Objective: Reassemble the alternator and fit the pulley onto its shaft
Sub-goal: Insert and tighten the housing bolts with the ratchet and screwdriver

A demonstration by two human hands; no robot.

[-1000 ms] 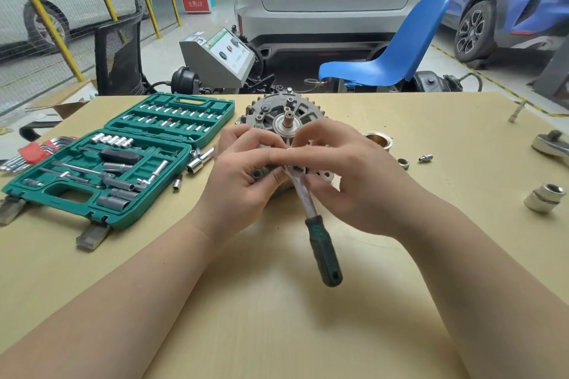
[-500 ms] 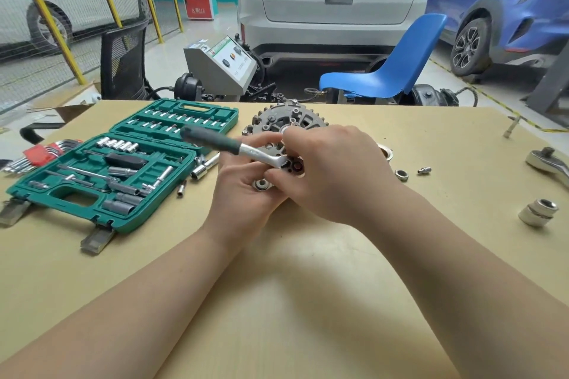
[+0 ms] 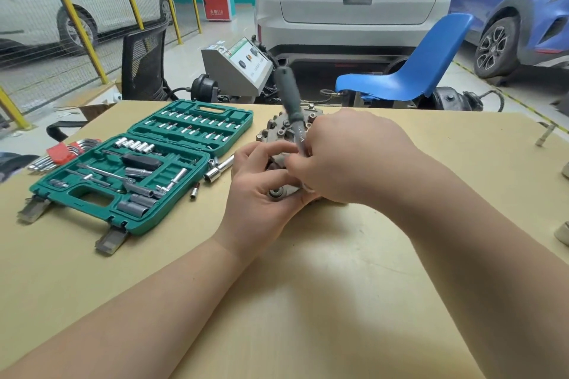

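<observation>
The grey alternator (image 3: pixel 278 132) lies on the tan table (image 3: pixel 308 301) at the middle, mostly hidden under both hands. My left hand (image 3: pixel 261 184) grips its near side, fingers curled over the housing next to a mounting eye (image 3: pixel 275 193). My right hand (image 3: pixel 348 157) grips the head of a ratchet wrench (image 3: pixel 291 101) over the alternator. The wrench's dark green handle points up and away from me, blurred by motion. The shaft and the pulley are not visible.
An open green socket case (image 3: pixel 138 166) lies to the left, loose sockets (image 3: pixel 215 172) beside it and red-holder hex keys (image 3: pixel 61 151) further left. A metal piece (image 3: pixel 545 134) lies far right. A blue chair (image 3: pixel 409 71) and a grey tester box (image 3: pixel 237 68) stand behind the table.
The ratchet handle has swung round from pointing toward me, past the left, to pointing away from me. My hands stay on the alternator, and the camera has tipped slightly.
</observation>
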